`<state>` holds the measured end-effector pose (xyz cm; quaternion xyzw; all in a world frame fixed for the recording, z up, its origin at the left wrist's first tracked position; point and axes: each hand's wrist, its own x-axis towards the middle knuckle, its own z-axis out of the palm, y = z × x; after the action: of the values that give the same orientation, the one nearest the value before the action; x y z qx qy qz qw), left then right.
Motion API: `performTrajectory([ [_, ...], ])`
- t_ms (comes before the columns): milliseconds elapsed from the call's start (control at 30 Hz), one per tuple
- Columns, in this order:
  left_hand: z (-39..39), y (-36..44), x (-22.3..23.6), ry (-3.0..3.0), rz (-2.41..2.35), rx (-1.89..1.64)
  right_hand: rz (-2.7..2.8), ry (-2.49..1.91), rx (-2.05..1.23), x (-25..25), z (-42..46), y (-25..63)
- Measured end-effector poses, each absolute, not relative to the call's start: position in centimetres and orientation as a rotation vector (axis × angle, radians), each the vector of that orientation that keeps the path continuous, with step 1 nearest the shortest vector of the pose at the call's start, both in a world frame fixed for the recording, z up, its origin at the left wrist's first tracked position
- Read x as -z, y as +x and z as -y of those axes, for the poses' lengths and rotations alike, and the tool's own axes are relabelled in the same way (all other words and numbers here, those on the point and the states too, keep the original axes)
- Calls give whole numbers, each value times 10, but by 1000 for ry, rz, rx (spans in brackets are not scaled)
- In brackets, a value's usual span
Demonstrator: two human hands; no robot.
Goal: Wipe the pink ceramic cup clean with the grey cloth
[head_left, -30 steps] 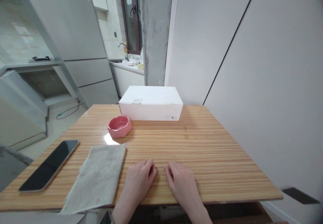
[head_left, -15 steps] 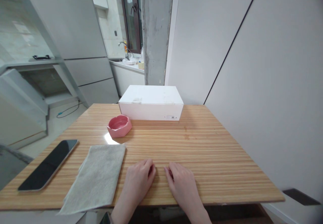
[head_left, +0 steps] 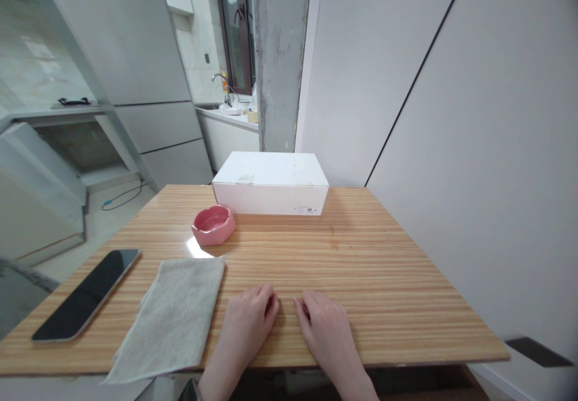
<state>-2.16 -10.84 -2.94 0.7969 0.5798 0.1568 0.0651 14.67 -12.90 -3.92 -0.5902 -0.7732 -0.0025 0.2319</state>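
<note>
My left hand (head_left: 251,315) rests on the wooden table (head_left: 383,286) near its front edge, fingers curled into a loose fist. Beside it, a small gap apart, my right hand (head_left: 326,323) lies curled the same way. Nothing shows in either hand; the fingertips are tucked out of sight. Just left of my left hand is a folded grey cloth (head_left: 178,313), its lower corner hanging over the table edge. A black smartphone (head_left: 88,298) lies farther left, screen up. Beyond the cloth sits a pink ashtray (head_left: 214,225) with angular sides.
A closed white box (head_left: 271,184) stands at the table's far edge, behind the ashtray. A white wall panel (head_left: 487,148) borders the right side. Farther back are a grey refrigerator (head_left: 117,40), a concrete pillar (head_left: 282,58) and a faucet (head_left: 221,85) by a counter.
</note>
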Motion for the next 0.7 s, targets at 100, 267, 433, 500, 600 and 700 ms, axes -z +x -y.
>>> performTrajectory([
  [100, 108, -21, 29, 2393, -1744, -479, 2126, -1625, 0, 39, 128, 147],
  [267, 108, -21, 29, 2377, -1731, -478, 2128, -1621, 27, 38, 128, 147],
  [433, 108, -21, 29, 2380, -1735, -492, 2125, -1618, 17, 39, 129, 146],
  [500, 108, -21, 29, 2383, -1735, -488, 2123, -1618, 10, 39, 129, 147],
  [600, 109, -21, 28, 2384, -1735, -480, 2122, -1622, -2, 39, 129, 147],
  [700, 109, -21, 27, 2383, -1738, -470, 2122, -1616, 4, 39, 129, 147],
])
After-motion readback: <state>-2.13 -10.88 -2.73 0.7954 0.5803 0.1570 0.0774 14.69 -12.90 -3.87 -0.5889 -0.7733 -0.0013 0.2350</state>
